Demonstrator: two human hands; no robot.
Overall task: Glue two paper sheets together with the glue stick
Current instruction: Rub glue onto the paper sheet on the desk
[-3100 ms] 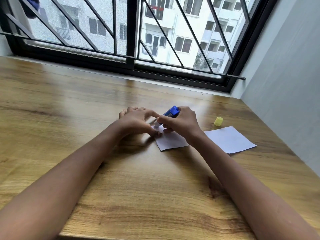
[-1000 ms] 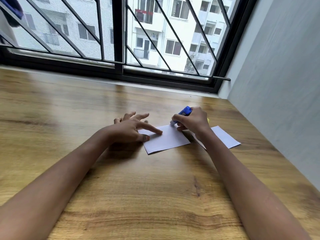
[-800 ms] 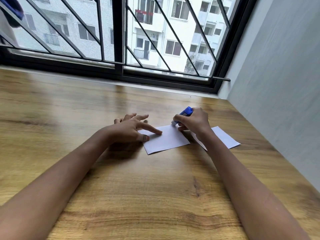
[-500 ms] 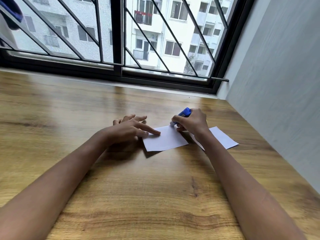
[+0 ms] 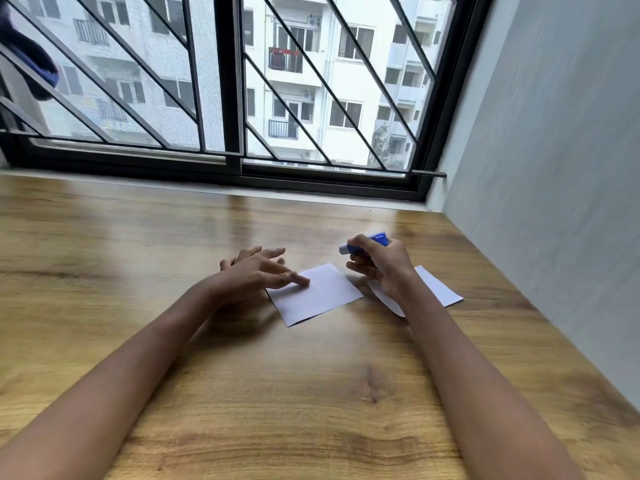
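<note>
Barred window (image 5: pixel 228 81) panes stood behind a wide wooden surface (image 5: pixel 311 393). One white sheet (image 5: pixel 322 296) lay flat under the fingers (image 5: pixel 294 277) of the left hand (image 5: pixel 249 275), which were spread and straight, tips resting on its left edge. A second sheet (image 5: pixel 440 289) lay partly beneath the right wrist. The right hand (image 5: pixel 384 265) had its fingers curled round the blue glue stick (image 5: pixel 367 242), just beyond the first sheet's far corner; its tip seemed clear of the paper, though blur left that uncertain.

Wooden table (image 5: pixel 311 393), white paper sheet (image 5: pixel 322 292) flat on it, second sheet (image 5: pixel 438 287) just beside (partly hidden)
</note>
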